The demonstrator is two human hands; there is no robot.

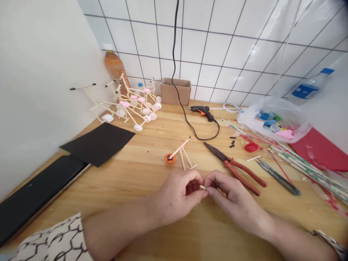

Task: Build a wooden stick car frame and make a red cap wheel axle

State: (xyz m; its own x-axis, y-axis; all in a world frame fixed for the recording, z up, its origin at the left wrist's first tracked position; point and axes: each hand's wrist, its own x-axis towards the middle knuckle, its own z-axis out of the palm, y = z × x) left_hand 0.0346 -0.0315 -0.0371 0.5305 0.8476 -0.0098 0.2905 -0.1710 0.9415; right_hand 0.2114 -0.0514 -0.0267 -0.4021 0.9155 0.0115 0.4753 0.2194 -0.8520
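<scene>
One left hand [174,197] and one right hand [235,201] meet above the bench [152,141], fingertips pinching a short pale stick [202,187] between them. Just beyond is a small stick frame [181,148] with an orange cap [170,158] at one end. Red-handled pliers [228,162] lie near the right hand; a glue gun [203,110] lies farther back, toward the tiled wall [217,47]. More stick models [124,104] crowd together at back left.

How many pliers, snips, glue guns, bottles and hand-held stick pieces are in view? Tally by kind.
Pliers: 1
Snips: 1
Glue gun: 1
Bottles: 2 (white-capped bottle, blue-capped bottle)
Held stick piece: 1
Total: 6
</scene>
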